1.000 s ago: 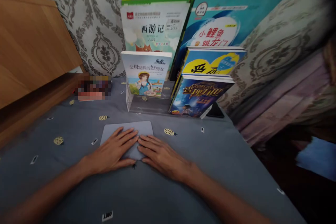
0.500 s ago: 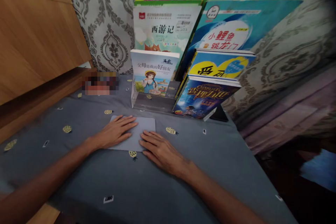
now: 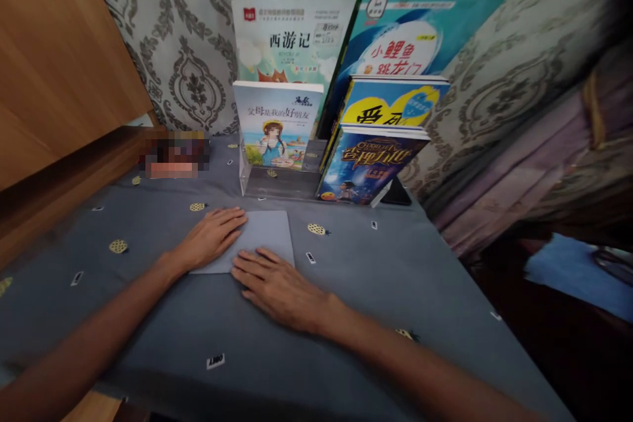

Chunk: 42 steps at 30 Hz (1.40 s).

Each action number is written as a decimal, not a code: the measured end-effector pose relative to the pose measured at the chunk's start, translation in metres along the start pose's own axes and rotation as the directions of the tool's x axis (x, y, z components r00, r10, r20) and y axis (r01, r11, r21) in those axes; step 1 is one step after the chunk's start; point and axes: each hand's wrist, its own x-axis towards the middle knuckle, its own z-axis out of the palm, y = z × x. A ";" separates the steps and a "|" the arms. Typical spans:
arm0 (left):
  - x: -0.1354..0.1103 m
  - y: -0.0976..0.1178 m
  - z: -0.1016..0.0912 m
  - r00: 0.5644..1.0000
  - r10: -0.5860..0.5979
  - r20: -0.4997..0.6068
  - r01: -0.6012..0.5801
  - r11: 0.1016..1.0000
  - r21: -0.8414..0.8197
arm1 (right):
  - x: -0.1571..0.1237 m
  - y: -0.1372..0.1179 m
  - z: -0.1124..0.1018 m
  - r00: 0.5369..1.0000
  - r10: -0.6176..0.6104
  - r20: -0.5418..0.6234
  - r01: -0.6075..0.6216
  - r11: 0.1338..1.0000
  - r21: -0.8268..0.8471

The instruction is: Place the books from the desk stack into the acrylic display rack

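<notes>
A: How do we set our hands for this step?
B: We rest the right hand [image 3: 279, 290] flat, fingers extended, over the near right edge of the grey sheet [image 3: 267, 231]; it grasps nothing. The left hand [image 3: 212, 237], also flat and released, covers the sheet's left side.
A: Where is the sheet?
B: On the patterned tablecloth [image 3: 173, 343], in front of the clear stand [image 3: 281, 184] and apart from it. For good contact, we judge, we should press evenly through straight fingers, one hand bracing, so that the edges neither slide nor lift.
A: What do we count, near to far?
B: Two hands, one sheet, one tablecloth, one stand. Seven book covers [image 3: 297, 33] face us: three in the left column, four in the right. Any volumes hidden behind, we cannot count.
</notes>
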 end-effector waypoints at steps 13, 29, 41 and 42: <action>-0.008 0.035 -0.024 0.977 0.211 0.043 -0.212 0.977 0.031 | -0.026 0.054 0.000 0.930 0.169 -0.326 -0.162 0.986 0.049; -0.018 0.062 -0.017 0.955 0.219 0.202 -0.279 0.894 0.351 | -0.026 0.058 -0.004 0.939 0.212 -0.271 -0.170 0.971 0.169; -0.013 0.058 -0.035 0.991 0.094 0.092 -0.104 0.988 0.114 | -0.024 0.066 -0.007 0.871 0.409 -0.273 -0.226 0.826 0.517; -0.013 0.058 -0.037 0.996 0.065 0.068 -0.068 0.997 0.046 | -0.024 0.066 -0.008 0.867 0.419 -0.271 -0.231 0.818 0.527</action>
